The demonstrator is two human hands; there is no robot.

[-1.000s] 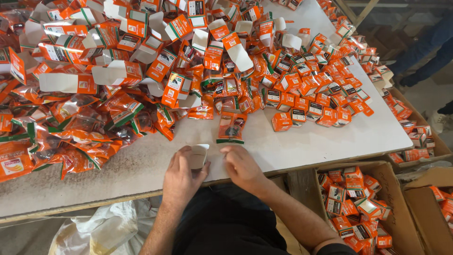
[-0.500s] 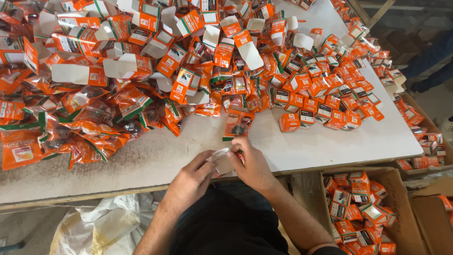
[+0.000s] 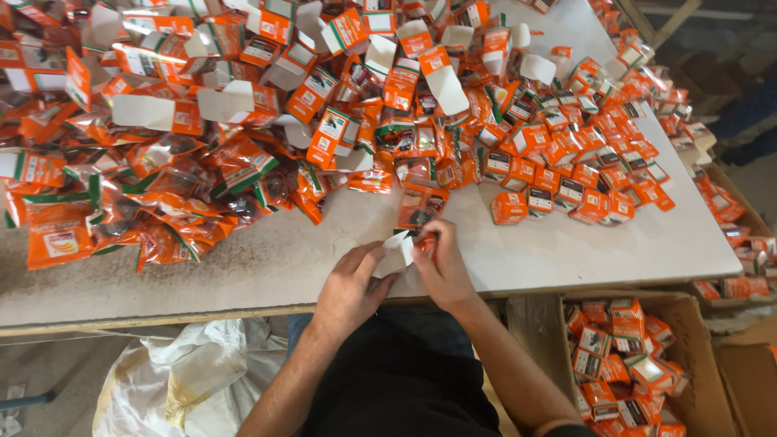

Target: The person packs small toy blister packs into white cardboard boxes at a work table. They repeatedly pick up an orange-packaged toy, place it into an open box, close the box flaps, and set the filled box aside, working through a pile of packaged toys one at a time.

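A small white-and-orange cardboard carton (image 3: 396, 252), partly unfolded with its white inside showing, is being held just above the near edge of the pale worn table (image 3: 566, 243), between both hands. The left hand (image 3: 350, 283) is gripping the carton from below and from the left, fingers curled on its side. The right hand (image 3: 441, 267) is pinching the carton's right end, where a bit of orange is showing at the fingertips; what that bit is cannot be told. Just beyond the hands an orange plastic sachet (image 3: 421, 205) is lying flat on the table. Further out a big heap of orange flat cartons and sachets (image 3: 243, 121) is covering the left and back of the table, and rows of closed small orange boxes (image 3: 591, 170) are sitting to the right. Below the table's right end an open brown cardboard box (image 3: 696, 356) is holding more finished orange boxes, and a white plastic sack (image 3: 178, 380) is sitting on the floor at lower left.
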